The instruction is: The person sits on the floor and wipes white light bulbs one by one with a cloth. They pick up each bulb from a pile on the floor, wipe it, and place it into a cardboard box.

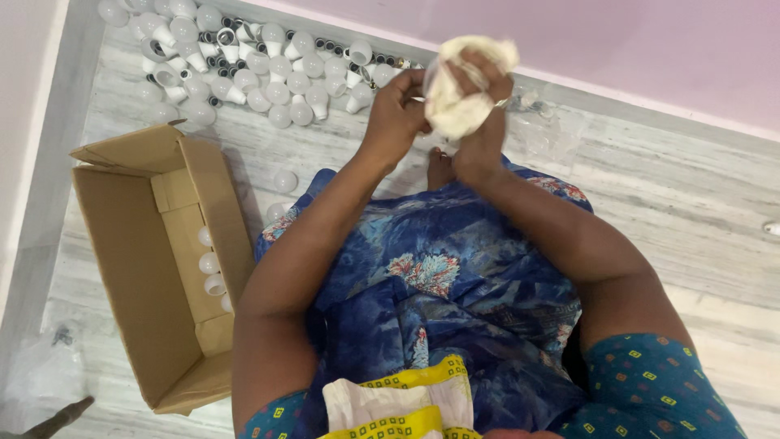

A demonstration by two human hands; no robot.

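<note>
Cloth point(459, 97) bunched between left hand point(398, 110) and right hand point(483, 106), bulbs point(260, 73) beyond.

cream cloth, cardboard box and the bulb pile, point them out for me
cream cloth point(465, 96), head view, on its bunched middle between both hands
cardboard box point(138, 276), head view, on its bare inner wall
bulb pile point(268, 69), head view, on a white bulb mid-pile

A room at home used for piecework: the person sits on a grey marble floor point(699, 203) against a pink wall point(617, 49). White bulb shells point(244, 65) lie heaped at eleven o'clock, an open cardboard box point(142, 268) at nine.
</note>
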